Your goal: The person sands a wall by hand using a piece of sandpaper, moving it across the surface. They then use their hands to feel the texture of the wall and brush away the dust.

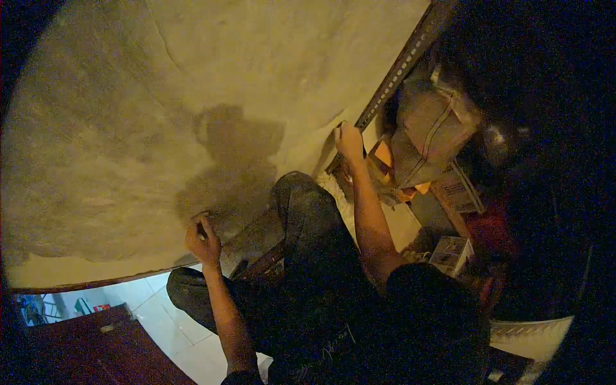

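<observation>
My left hand (204, 242) is pressed against a beige plaster wall (128, 115), its fingers closed around a small object that is too dim to identify. My right hand (350, 142) reaches farther out and grips the perforated metal upright (396, 74) of a shelf rack where it meets the wall. My raised knee in dark trousers (305, 212) sits between the two arms. A dark shadow (231, 160) falls on the wall just above my left hand.
The rack at the right holds a large wrapped bag (430, 128), cardboard boxes (459, 189) and a small white box (451, 253). White floor tiles (173, 327) and a dark wooden piece of furniture (96, 350) lie at the lower left.
</observation>
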Demonstrator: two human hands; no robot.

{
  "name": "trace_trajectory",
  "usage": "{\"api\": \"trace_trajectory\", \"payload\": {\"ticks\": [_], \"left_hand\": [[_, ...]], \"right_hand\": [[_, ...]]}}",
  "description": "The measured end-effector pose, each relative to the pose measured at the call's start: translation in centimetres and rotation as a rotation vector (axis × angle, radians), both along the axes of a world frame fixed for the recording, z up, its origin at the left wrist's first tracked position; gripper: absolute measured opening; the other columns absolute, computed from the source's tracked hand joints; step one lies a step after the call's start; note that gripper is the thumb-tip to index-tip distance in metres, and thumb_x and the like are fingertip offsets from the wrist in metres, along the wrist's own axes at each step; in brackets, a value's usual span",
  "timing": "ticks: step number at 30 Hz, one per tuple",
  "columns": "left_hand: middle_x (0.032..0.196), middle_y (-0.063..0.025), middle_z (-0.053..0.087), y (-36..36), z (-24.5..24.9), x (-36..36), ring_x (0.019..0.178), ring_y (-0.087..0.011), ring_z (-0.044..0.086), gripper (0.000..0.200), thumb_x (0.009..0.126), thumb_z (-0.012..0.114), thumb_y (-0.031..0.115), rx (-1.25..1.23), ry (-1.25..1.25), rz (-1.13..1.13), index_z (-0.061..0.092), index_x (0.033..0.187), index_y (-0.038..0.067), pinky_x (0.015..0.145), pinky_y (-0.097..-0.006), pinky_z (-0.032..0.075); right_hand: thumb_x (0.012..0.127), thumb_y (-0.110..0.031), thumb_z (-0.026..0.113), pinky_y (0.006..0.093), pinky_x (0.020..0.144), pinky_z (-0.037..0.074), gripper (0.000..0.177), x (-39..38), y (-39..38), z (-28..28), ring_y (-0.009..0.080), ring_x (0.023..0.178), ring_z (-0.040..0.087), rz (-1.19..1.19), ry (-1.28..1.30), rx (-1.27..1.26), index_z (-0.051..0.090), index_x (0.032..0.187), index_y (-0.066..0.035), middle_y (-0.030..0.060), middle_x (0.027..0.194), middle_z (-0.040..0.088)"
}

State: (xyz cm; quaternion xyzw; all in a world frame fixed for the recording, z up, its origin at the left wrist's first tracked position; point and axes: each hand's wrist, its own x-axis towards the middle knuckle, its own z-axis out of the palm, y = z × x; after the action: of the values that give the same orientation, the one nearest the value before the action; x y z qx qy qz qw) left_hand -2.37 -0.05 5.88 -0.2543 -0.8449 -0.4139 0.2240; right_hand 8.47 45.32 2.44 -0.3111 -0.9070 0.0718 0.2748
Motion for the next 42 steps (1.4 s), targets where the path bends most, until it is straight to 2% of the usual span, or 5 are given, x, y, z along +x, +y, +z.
{"api": "trace_trajectory", "payload": {"ticks": [10,21,28,36,42], "left_hand": [[0.077,-0.0101,0.067,1.8,-0.2,0.5,0.062,-0.0189,0.059,0.018,0.093,0.059,0.02,0.074,-0.135,-0.029,0.068,0.089,0.005,0.057,-0.0309,0.046],[0.073,-0.012,0.064,1.2,-1.5,-0.3,0.061,-0.0235,0.058,0.022,0.093,0.059,0.024,-0.086,-0.104,0.048,0.068,0.089,0.005,0.057,-0.034,0.044],[0.074,-0.0099,0.065,1.7,-0.3,0.9,0.061,-0.0208,0.059,0.022,0.094,0.058,0.024,-0.047,-0.09,-0.007,0.068,0.091,0.004,0.056,-0.0332,0.044],[0.074,-0.0107,0.066,0.6,-2.4,-0.1,0.059,-0.021,0.059,0.023,0.094,0.057,0.023,-0.069,-0.018,0.054,0.068,0.09,0.003,0.055,-0.0337,0.045],[0.07,-0.0104,0.065,1.6,-0.4,0.4,0.055,-0.021,0.057,0.024,0.094,0.057,0.023,-0.025,-0.014,-0.006,0.067,0.088,0.002,0.054,-0.0325,0.044]], "right_hand": [[0.087,-0.023,0.054,0.0515,0.067,0.048,0.023,-1.1,-9.6,1.3,0.0447,0.072,0.059,0.247,-0.066,-0.138,0.054,0.085,0.0,0.0242,0.078,0.059],[0.085,-0.029,0.059,0.0494,0.064,0.051,0.029,-0.6,-2.0,2.8,0.04,0.075,0.063,-0.073,-0.069,-0.019,0.056,0.088,0.0,0.0235,0.079,0.063],[0.083,-0.023,0.057,0.0506,0.066,0.05,0.022,-1.1,-10.1,-1.4,0.0434,0.073,0.061,0.373,-0.13,-0.08,0.057,0.087,-0.001,0.0239,0.078,0.062],[0.086,-0.025,0.055,0.0507,0.063,0.049,0.023,0.5,0.1,2.3,0.0412,0.07,0.061,-0.083,0.063,-0.037,0.056,0.085,-0.001,0.0226,0.077,0.062],[0.086,-0.023,0.055,0.0502,0.063,0.049,0.022,-1.4,-6.4,1.0,0.0422,0.074,0.061,-0.096,-0.085,-0.129,0.055,0.086,-0.001,0.0217,0.081,0.061]]}}
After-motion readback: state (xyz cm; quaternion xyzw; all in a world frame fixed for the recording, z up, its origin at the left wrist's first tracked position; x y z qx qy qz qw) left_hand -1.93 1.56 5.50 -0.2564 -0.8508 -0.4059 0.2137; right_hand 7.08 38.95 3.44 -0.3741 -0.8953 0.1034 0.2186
